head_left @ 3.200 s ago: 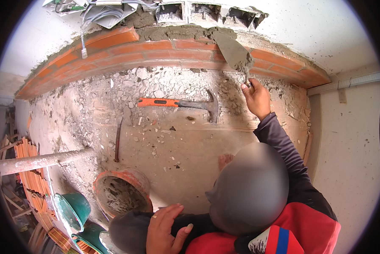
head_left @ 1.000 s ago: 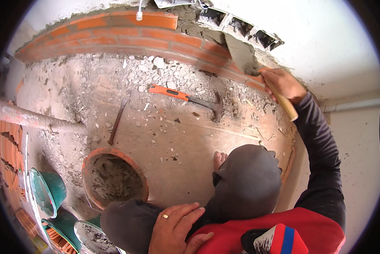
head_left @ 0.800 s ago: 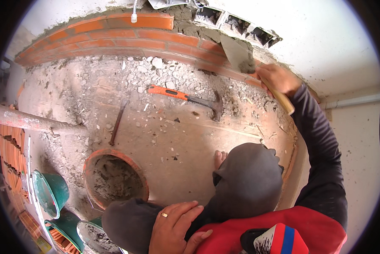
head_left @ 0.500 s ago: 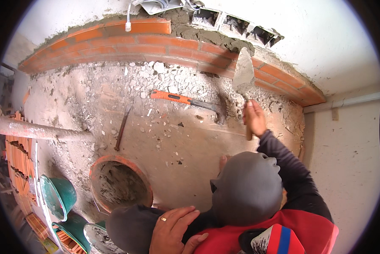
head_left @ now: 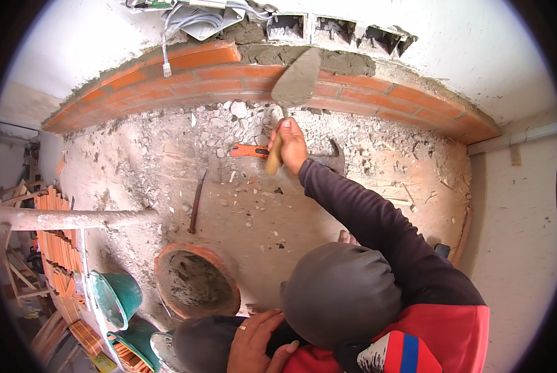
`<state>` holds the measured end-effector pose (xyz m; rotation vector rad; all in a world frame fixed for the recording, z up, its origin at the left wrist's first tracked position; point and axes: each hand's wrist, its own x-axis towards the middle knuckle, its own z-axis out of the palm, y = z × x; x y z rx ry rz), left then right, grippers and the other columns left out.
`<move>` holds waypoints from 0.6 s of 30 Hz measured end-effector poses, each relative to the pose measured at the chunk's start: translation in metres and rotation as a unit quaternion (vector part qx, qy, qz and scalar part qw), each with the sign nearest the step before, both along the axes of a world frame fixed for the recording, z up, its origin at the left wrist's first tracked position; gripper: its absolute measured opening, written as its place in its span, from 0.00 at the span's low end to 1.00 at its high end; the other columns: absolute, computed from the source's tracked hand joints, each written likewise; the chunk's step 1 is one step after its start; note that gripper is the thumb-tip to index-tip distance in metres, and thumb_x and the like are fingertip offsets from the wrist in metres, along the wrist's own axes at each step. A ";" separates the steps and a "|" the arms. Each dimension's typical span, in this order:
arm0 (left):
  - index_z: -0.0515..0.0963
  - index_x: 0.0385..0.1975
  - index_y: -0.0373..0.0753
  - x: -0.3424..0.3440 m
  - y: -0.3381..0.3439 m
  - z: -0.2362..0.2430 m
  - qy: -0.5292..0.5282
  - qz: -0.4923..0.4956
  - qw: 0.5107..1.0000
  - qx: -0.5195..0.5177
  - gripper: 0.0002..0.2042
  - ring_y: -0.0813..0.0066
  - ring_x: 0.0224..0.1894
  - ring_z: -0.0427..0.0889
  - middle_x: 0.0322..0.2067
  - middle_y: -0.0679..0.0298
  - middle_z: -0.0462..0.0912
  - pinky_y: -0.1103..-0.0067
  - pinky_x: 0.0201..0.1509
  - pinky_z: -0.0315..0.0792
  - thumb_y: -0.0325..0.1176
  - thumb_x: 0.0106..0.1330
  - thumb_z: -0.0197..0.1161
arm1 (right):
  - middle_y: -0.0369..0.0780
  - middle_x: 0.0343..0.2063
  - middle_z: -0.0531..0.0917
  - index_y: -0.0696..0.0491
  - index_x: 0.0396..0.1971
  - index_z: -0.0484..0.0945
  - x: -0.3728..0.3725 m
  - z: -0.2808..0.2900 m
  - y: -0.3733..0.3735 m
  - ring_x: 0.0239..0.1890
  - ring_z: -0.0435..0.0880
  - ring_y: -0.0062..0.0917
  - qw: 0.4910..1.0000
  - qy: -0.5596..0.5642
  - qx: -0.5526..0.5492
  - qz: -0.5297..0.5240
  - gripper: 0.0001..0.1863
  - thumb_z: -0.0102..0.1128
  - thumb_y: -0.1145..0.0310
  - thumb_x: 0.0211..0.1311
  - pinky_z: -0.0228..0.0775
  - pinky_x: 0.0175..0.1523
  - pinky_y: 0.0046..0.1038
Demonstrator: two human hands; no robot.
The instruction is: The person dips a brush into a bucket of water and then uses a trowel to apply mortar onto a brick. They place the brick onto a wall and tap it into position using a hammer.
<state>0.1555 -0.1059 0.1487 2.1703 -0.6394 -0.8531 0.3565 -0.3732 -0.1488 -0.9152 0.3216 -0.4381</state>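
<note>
A dusty concrete floor is carrying scattered pale rubble, which is heaping thickest along the foot of the low brick wall. A claw hammer with an orange grip, its middle hidden, is lying near that debris. A thin rusty metal bar is lying nearer, and beyond its near end a reddish-orange bucket with grey mortar inside is standing. Just left of this, a green bucket is resting.

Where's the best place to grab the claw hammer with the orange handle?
Probably its long orange handle, from above on the left: that end lies uncovered, while the dark-sleeved right hand hides the middle and the curved metal claw is farther right.
</note>
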 end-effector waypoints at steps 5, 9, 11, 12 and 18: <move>0.72 0.55 0.34 0.001 -0.001 -0.004 0.001 0.008 1.000 0.003 0.22 0.45 0.54 0.74 0.51 0.46 0.77 0.63 0.61 0.65 0.33 0.61 0.63 | 0.36 0.22 0.72 0.52 0.35 0.64 0.022 0.010 0.017 0.23 0.73 0.19 0.997 0.065 -0.047 -0.017 0.13 0.41 0.58 0.77 0.70 0.30 0.27; 0.72 0.55 0.34 0.000 0.001 -0.004 -0.005 0.007 1.000 0.006 0.22 0.45 0.53 0.74 0.50 0.46 0.77 0.62 0.59 0.66 0.33 0.61 0.63 | 0.43 0.21 0.77 0.57 0.37 0.67 0.023 0.011 0.021 0.24 0.79 0.30 0.978 0.149 -0.149 -0.017 0.16 0.45 0.57 0.75 0.71 0.31 0.35; 0.72 0.55 0.34 0.001 0.000 -0.004 -0.003 0.003 1.000 0.001 0.22 0.45 0.53 0.74 0.50 0.46 0.77 0.62 0.60 0.66 0.33 0.62 0.63 | 0.50 0.25 0.79 0.59 0.38 0.67 0.020 0.003 0.016 0.27 0.80 0.43 0.943 0.191 -0.265 -0.053 0.17 0.47 0.57 0.74 0.71 0.34 0.42; 0.72 0.55 0.34 0.001 0.000 -0.004 -0.001 0.002 1.000 -0.003 0.22 0.45 0.53 0.74 0.51 0.46 0.77 0.62 0.60 0.65 0.34 0.62 0.63 | 0.54 0.27 0.81 0.60 0.39 0.68 0.018 0.000 0.012 0.29 0.81 0.50 0.920 0.212 -0.322 -0.072 0.18 0.48 0.57 0.73 0.71 0.35 0.45; 0.72 0.56 0.34 0.001 0.007 -0.002 -0.017 -0.006 1.000 0.000 0.24 0.45 0.56 0.73 0.53 0.46 0.76 0.63 0.63 0.65 0.36 0.61 0.64 | 0.58 0.26 0.80 0.61 0.38 0.70 -0.033 0.009 0.000 0.33 0.79 0.59 0.858 0.239 -0.454 -0.031 0.18 0.50 0.58 0.71 0.70 0.37 0.49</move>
